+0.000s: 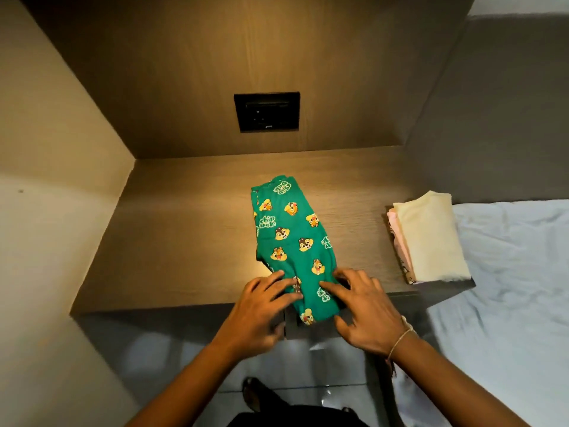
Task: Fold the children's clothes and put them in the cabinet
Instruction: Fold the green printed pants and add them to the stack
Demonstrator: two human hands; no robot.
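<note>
A pair of green children's trousers (pixel 294 238) printed with cartoon chipmunks lies folded lengthwise on the wooden cabinet top (pixel 184 235), its near end hanging slightly over the front edge. My left hand (pixel 260 312) rests with fingers spread on the near left side of the trousers. On the near right side, my right hand (pixel 366 312) presses its fingers flat on the cloth and wears a thin bracelet. Neither hand has a closed grip on the fabric.
A stack of folded clothes, pale yellow on top of pink (pixel 428 238), sits at the right end of the surface. A black wall socket (pixel 266 111) is set in the back panel. A bed with a light blue sheet (pixel 517 272) adjoins on the right. The tiled floor lies below.
</note>
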